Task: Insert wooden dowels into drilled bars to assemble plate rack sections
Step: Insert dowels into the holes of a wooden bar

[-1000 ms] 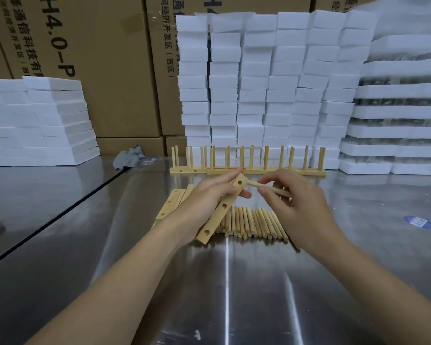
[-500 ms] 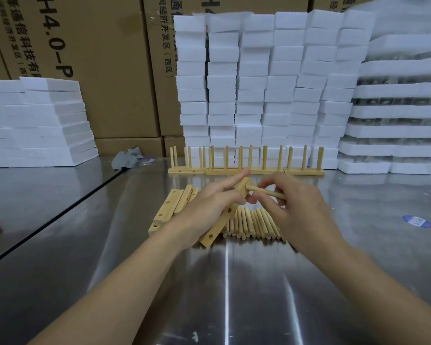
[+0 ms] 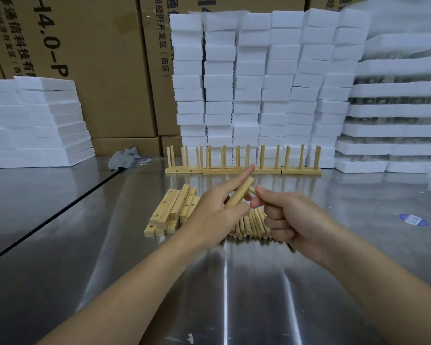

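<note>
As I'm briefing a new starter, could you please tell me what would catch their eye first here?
At the centre, the left hand holds a drilled bar tilted up while the right hand pinches a dowel near its far end. Behind, finished rack sections stand in a row before a tall wall of white foam blocks. On the shiny steel table below lie loose dowels and spare bars.

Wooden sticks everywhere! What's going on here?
A person is building plate rack sections. The left hand holds a drilled bar above the metal table while the right hand pinches a dowel against the bar near its far end. Loose dowels and spare bars lie underneath; finished sections stand in a row behind.
</note>
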`<state>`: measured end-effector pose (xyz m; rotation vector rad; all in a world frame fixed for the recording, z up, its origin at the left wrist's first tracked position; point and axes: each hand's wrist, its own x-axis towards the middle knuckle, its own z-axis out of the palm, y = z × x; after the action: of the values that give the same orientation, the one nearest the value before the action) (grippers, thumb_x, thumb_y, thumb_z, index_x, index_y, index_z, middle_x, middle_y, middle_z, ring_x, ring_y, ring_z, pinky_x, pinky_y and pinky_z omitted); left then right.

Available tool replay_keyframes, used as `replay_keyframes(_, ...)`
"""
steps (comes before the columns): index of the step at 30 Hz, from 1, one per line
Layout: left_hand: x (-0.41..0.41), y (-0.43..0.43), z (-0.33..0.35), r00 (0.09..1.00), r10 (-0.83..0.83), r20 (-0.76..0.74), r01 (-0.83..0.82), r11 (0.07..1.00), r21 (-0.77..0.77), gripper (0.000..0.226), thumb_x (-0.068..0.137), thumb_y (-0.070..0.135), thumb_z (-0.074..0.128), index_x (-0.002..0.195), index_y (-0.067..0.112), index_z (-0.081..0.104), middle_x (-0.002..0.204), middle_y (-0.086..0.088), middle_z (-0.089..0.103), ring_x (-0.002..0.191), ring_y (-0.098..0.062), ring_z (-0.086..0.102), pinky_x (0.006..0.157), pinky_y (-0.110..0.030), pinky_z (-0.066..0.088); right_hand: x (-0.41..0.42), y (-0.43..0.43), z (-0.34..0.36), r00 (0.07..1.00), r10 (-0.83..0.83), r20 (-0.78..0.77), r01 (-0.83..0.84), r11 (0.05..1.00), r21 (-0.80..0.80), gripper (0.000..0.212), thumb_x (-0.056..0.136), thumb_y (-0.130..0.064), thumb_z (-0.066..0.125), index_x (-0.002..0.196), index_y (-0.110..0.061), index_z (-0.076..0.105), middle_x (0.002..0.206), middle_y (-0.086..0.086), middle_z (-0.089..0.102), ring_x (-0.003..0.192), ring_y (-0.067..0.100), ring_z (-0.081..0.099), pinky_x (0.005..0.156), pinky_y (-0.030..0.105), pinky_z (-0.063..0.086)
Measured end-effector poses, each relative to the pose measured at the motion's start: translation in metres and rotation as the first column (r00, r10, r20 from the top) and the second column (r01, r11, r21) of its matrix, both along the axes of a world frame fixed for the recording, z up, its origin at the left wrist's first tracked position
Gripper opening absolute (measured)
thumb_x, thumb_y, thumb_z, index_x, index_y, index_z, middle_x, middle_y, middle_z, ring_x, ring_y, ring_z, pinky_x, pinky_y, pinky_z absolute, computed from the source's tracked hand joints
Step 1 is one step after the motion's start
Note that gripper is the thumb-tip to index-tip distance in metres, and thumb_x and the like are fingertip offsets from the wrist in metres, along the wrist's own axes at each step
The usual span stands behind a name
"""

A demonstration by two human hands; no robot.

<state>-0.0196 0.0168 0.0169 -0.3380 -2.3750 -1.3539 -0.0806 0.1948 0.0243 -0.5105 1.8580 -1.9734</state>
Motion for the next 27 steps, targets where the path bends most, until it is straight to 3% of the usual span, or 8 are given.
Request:
replay_keyframes(2,-0.002,-0.001,0.000,1.000,0.027,-0.007,-0.027,1.000,0.014,0.056,0.097,0.050,0.055,0.146,0.073,0.041,0.138,0.008,0.064,0.085,-0.011,0.070,0.086,-0.027,0.057,-0.003,0.002,-0.001,0.999,0.034,-0.003,-0.034,0.999,0.016,0.034,0.104,-0.041,0.062,0.090,-0.011,0.071,0.063,-0.004,0.019,0.051,0.013,0.018,0.041,0.023,0.022)
replay_keyframes(4,-0.003,-0.004,0.002,0.998,0.066,-0.009,-0.066,0.998,0.014,0.042,0.109,0.047,0.050,0.145,0.069,0.047,0.119,0.014,0.072,0.107,-0.001,0.066,0.109,-0.032,0.051,-0.002,-0.001,-0.001,0.994,-0.011,-0.110,0.022,0.995,0.100,0.038,0.102,-0.047,0.062,0.087,-0.015,0.074,0.060,-0.005,0.026,0.048,0.011,0.025,0.045,0.024,0.026)
replay_keyframes(12,0.000,0.001,0.005,0.993,0.022,0.113,-0.040,0.986,0.161,0.034,0.116,0.040,0.038,0.116,0.022,0.067,0.076,0.000,0.054,0.052,-0.015,0.047,0.049,-0.028,0.041,0.014,-0.011,-0.012,0.530,-0.043,-0.847,0.454,0.858,0.241,0.035,0.105,-0.052,0.051,0.079,-0.033,0.063,0.054,-0.013,0.056,0.049,0.008,0.051,0.050,0.020,0.036)
replay_keyframes(14,0.000,0.000,0.000,0.994,0.080,0.073,-0.085,0.995,0.059,0.037,0.116,0.043,0.036,0.107,0.021,0.064,0.074,-0.001,0.056,0.057,-0.015,0.046,0.051,-0.033,0.038,0.014,-0.016,-0.013,0.750,-0.112,-0.652,0.322,0.923,0.212,0.045,0.106,-0.049,0.053,0.071,-0.023,0.065,0.046,-0.008,0.041,0.043,0.009,0.038,0.047,0.019,0.029)
replay_keyframes(16,0.000,0.000,-0.003,0.995,0.086,0.047,-0.085,0.996,-0.019,0.035,0.115,0.043,0.037,0.104,0.021,0.062,0.079,-0.004,0.063,0.063,-0.016,0.047,0.054,-0.034,0.038,0.017,-0.016,-0.008,0.982,-0.070,-0.173,0.087,0.992,0.091,0.045,0.106,-0.045,0.056,0.071,-0.017,0.065,0.051,-0.008,0.030,0.043,0.010,0.026,0.043,0.022,0.023)
replay_keyframes(18,-0.001,0.000,-0.005,0.998,0.047,0.048,-0.047,0.999,0.005,0.029,0.115,0.044,0.042,0.103,0.025,0.060,0.075,0.007,0.065,0.057,-0.012,0.044,0.049,-0.027,0.035,0.015,-0.012,-0.004,0.999,0.032,0.023,-0.032,0.999,0.028,0.040,0.107,-0.039,0.056,0.078,-0.014,0.064,0.055,-0.006,0.025,0.045,0.011,0.020,0.040,0.022,0.019)
replay_keyframes(24,-0.005,-0.004,0.001,0.998,0.054,0.010,-0.054,0.997,0.057,0.026,0.111,0.049,0.046,0.107,0.028,0.061,0.057,0.011,0.053,0.044,-0.009,0.040,0.042,-0.024,0.035,0.012,-0.011,0.002,0.993,-0.012,-0.121,0.025,0.994,0.110,0.039,0.102,-0.055,0.058,0.097,-0.022,0.078,0.054,-0.012,0.035,0.045,0.007,0.032,0.043,0.022,0.030)
replay_keyframes(27,-0.007,-0.010,0.005,0.991,0.129,0.027,-0.132,0.968,0.212,0.026,0.112,0.045,0.047,0.106,0.023,0.060,0.060,0.011,0.047,0.043,-0.007,0.038,0.043,-0.027,0.034,0.009,-0.008,0.001,0.886,-0.143,-0.440,0.234,0.959,0.159,0.041,0.102,-0.060,0.050,0.096,-0.027,0.073,0.050,-0.017,0.046,0.042,0.001,0.043,0.043,0.017,0.035)
